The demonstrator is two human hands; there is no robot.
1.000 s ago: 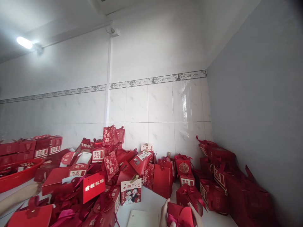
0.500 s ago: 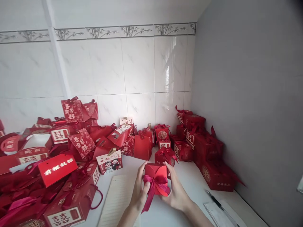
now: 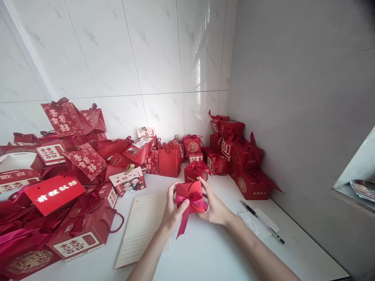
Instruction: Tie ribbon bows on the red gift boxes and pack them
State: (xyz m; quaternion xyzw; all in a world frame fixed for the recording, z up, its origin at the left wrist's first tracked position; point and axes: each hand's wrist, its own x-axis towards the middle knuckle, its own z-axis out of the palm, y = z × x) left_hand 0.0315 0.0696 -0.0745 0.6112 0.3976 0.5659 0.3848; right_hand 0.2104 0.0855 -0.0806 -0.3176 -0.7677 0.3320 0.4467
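Between my two hands is a small red gift box with curved petal flaps on its face. A magenta ribbon is tied in a bow across it, one tail hanging down at the left. My left hand grips the left side, its thumb pressed on the ribbon by the knot. Around the right side curl the fingers of my right hand. Just behind the held box stands another red box with a bow. A lined notebook lies on the white table beside my left forearm.
A large heap of red gift boxes covers the left side. More red boxes are stacked in the right corner by the grey wall. A black pen lies over clear plastic packets to the right.
The view has tilted down and turned slightly right, so more table shows and the scene sits higher. Both hands still hold the red gift box, with much the same grip.
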